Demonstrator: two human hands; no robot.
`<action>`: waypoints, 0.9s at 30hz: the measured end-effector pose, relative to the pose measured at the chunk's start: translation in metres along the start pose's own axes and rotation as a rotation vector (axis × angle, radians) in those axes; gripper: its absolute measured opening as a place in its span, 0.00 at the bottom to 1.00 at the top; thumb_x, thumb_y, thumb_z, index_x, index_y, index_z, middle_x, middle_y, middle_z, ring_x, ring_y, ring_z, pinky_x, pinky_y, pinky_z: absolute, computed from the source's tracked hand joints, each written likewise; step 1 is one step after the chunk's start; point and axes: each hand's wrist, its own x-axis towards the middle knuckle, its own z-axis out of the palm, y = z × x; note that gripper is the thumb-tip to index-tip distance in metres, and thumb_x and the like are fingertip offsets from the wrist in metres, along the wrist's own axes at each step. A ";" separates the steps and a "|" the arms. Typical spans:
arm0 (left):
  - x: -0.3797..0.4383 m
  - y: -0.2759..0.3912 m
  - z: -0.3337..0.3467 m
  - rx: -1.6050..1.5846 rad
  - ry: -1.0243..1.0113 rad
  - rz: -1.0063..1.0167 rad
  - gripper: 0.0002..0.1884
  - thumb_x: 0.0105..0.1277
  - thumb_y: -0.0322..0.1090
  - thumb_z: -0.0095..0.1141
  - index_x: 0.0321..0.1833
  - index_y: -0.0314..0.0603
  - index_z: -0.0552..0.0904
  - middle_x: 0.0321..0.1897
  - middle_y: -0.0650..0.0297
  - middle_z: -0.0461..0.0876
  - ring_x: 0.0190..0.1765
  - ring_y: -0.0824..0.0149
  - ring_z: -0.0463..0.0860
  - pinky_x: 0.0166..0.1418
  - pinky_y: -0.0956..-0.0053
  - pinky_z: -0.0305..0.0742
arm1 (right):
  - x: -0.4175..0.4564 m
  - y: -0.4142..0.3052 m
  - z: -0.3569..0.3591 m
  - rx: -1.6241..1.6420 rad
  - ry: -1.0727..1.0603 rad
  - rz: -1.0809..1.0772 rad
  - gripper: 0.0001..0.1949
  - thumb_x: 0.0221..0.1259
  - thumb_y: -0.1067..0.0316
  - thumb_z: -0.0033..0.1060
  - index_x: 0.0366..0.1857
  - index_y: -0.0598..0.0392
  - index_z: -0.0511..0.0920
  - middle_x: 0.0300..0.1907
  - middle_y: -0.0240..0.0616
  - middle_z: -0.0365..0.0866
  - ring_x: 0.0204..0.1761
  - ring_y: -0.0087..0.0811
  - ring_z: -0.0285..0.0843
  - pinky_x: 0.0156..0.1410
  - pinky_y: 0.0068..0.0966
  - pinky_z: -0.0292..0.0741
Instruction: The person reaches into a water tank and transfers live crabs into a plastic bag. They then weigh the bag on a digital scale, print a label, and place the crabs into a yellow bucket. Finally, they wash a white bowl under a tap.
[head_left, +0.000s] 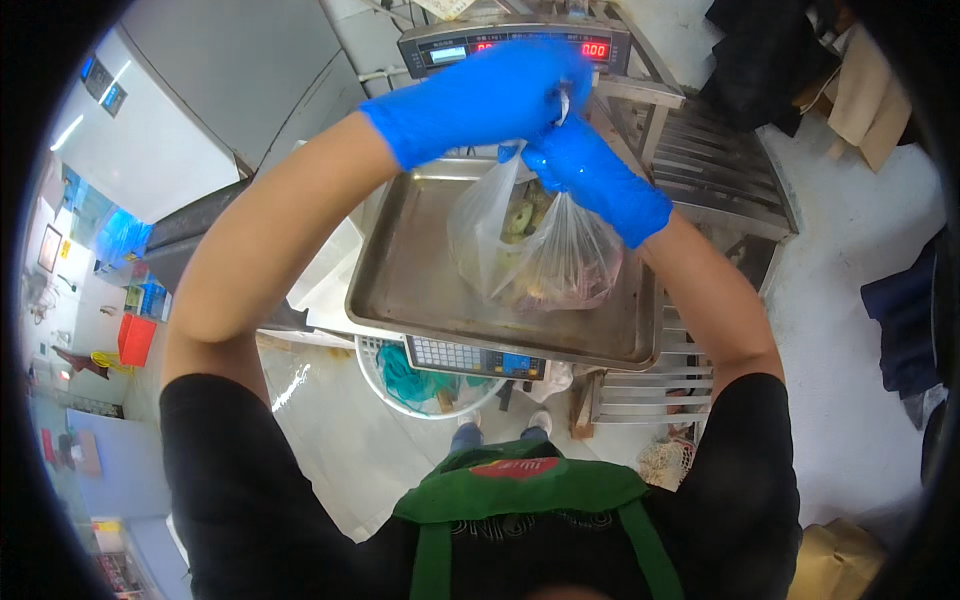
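Note:
Both hands wear blue gloves. My right hand (596, 176) grips the gathered neck of a clear plastic bag (574, 259), which hangs low over the right half of a metal tray (420, 270). Greenish and pinkish contents show through the film. Above it, my left hand (502, 86) is blurred and reaches across to meet the right one near the bag's top. A small pale and dark thing shows between the hands; what it is I cannot tell. The left fingers are hidden. The tray lies on an electronic scale with a keypad (450, 354) below and a lit display (596, 51) above.
A white plastic basket (367, 375) with green netting stands under the scale's near edge. Slatted metal racks (712, 176) are to the right. A grey cabinet (240, 67) rises at upper left. Brown paper or cardboard (836, 559) lies at lower right, and a net bag (666, 461) is by the rack.

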 end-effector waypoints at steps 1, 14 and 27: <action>-0.008 -0.006 0.001 -0.228 0.134 -0.085 0.15 0.61 0.38 0.58 0.48 0.39 0.80 0.42 0.49 0.81 0.45 0.55 0.82 0.47 0.65 0.78 | 0.001 0.002 0.002 0.038 0.033 0.084 0.13 0.65 0.55 0.53 0.34 0.54 0.76 0.17 0.26 0.64 0.18 0.15 0.57 0.21 0.15 0.54; -0.092 -0.027 0.050 -0.236 0.403 -0.100 0.12 0.68 0.37 0.50 0.50 0.44 0.80 0.41 0.53 0.81 0.46 0.60 0.82 0.52 0.68 0.75 | -0.020 -0.025 -0.006 -0.571 -0.205 0.082 0.08 0.56 0.65 0.61 0.38 0.52 0.83 0.29 0.40 0.82 0.28 0.31 0.80 0.37 0.26 0.78; -0.044 -0.080 0.078 -1.617 -0.233 -0.221 0.18 0.70 0.39 0.48 0.54 0.32 0.76 0.50 0.57 0.78 0.53 0.68 0.76 0.61 0.74 0.70 | -0.017 0.000 -0.005 -1.527 0.323 -0.980 0.05 0.48 0.65 0.64 0.29 0.45 0.78 0.29 0.35 0.77 0.27 0.35 0.77 0.34 0.31 0.72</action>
